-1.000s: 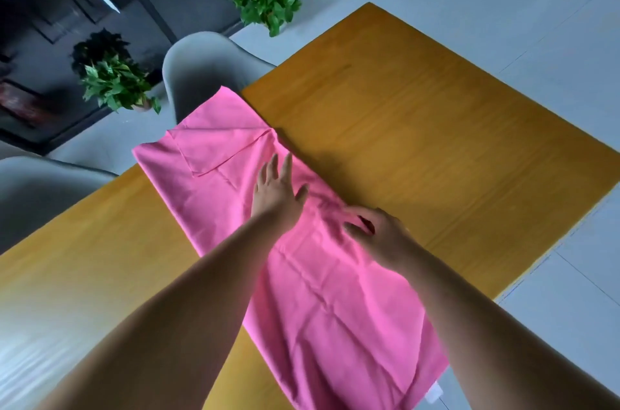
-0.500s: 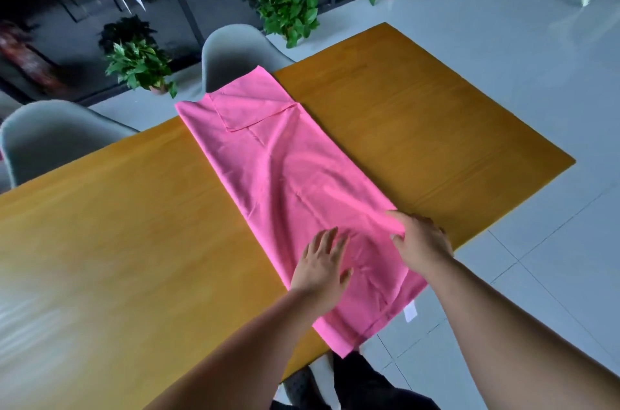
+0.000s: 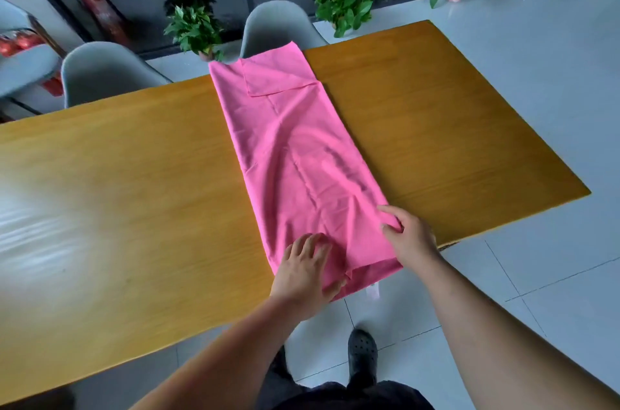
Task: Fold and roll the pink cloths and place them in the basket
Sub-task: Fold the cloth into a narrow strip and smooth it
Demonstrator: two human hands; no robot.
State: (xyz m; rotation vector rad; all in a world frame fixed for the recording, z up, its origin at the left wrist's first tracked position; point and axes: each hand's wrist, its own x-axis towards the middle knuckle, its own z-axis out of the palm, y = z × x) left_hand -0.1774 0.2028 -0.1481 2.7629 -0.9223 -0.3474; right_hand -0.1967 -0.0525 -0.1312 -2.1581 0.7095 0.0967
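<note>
A long pink cloth [image 3: 295,154], folded into a strip, lies across the wooden table [image 3: 127,195] from the far edge to the near edge. Its far end has a small flap folded over, and its near end hangs slightly over the table edge. My left hand [image 3: 303,270] rests on the cloth's near left corner with fingers spread and slightly bent. My right hand [image 3: 407,233] is at the cloth's near right edge, fingers curled and pinching a fold of the fabric. No basket is in view.
Two grey chairs [image 3: 104,74] stand at the table's far side. Potted plants [image 3: 194,29] line a dark glass wall behind them. Grey tiled floor lies to the right. My black shoe [image 3: 362,347] is below the near table edge.
Both hands have slid down the cloth from its middle to its near end. The view has pulled back, showing the full strip.
</note>
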